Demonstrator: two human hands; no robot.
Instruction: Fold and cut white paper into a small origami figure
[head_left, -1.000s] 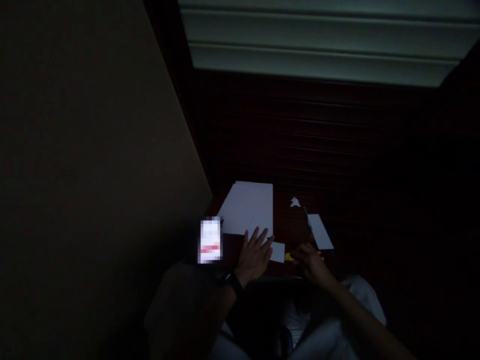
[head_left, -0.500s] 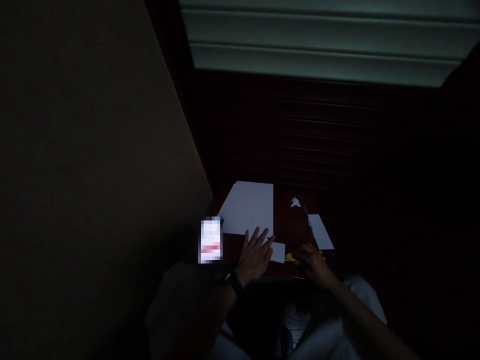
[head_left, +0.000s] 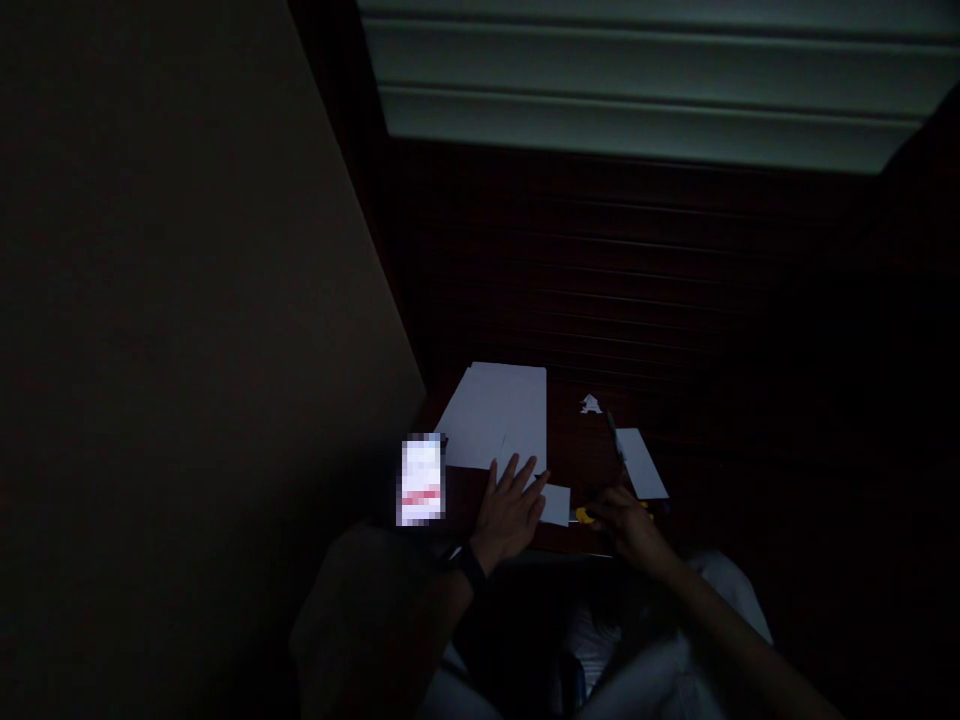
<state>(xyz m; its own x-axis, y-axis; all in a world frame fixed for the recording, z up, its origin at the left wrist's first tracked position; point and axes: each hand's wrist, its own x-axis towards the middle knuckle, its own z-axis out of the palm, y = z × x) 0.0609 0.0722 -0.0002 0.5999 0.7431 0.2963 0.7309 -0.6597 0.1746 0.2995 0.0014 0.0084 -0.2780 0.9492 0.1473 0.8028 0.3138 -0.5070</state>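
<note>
My left hand point(head_left: 511, 512) lies flat with its fingers spread, pressing on a small piece of white paper point(head_left: 556, 505) whose right part shows past the fingers. The fingertips reach over the lower edge of larger white sheets point(head_left: 499, 410). My right hand point(head_left: 626, 520) is closed around a yellow utility knife point(head_left: 585, 515). The knife points left, its blade end beside the right edge of the small paper. In the dim light I cannot tell whether the blade touches the paper.
A white paper strip point(head_left: 642, 464) lies to the right, with a dark slim object point(head_left: 616, 437) beside it. A crumpled white scrap point(head_left: 591, 404) sits further back. A lit, blurred-out screen point(head_left: 421, 480) stands left. A wall point(head_left: 225, 300) bounds the left side.
My right hand and the utility knife have shifted very slightly to the right, away from the small paper. My left hand has stayed in place.
</note>
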